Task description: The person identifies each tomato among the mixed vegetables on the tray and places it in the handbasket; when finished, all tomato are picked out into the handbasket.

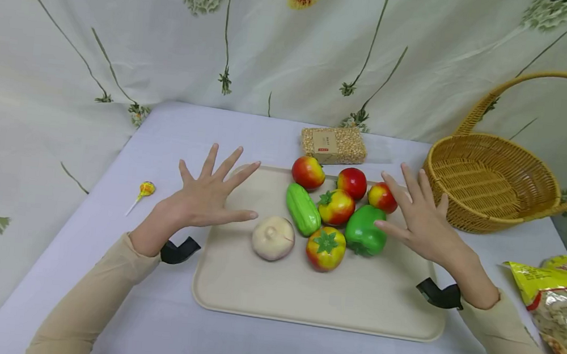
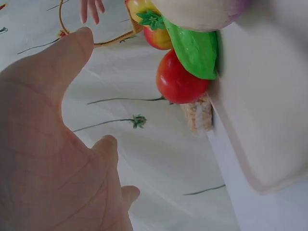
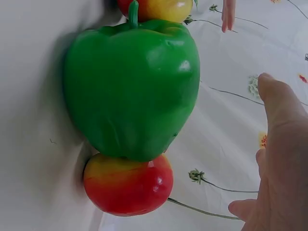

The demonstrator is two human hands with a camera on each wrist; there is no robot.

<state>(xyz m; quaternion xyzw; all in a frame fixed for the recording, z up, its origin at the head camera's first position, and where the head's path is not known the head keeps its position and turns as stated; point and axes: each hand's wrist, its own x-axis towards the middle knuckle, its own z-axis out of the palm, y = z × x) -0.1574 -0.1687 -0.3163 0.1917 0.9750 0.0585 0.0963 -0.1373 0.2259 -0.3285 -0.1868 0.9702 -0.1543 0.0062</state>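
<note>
My left hand (image 1: 207, 195) hovers with spread fingers over the left edge of a beige tray (image 1: 322, 303), its thumb pointing toward a white garlic bulb (image 1: 273, 239). Over the tray's right side, my right hand (image 1: 424, 225) is also spread and holds nothing. Its thumb tip overlaps a green bell pepper (image 1: 365, 230) in the head view; the right wrist view shows a gap between hand and pepper (image 3: 132, 91). Beside the garlic lies a green cucumber (image 1: 303, 210). Several red-and-yellow tomatoes, including a leafy-topped tomato (image 1: 326, 250), cluster around them.
Behind the tray lies a bag of yellowish grains (image 1: 335, 145). A wicker basket (image 1: 490, 214) with a tall handle stands at the back right. A yellow snack bag (image 1: 562, 312) is at the right edge, and a lollipop (image 1: 146, 189) lies at the left.
</note>
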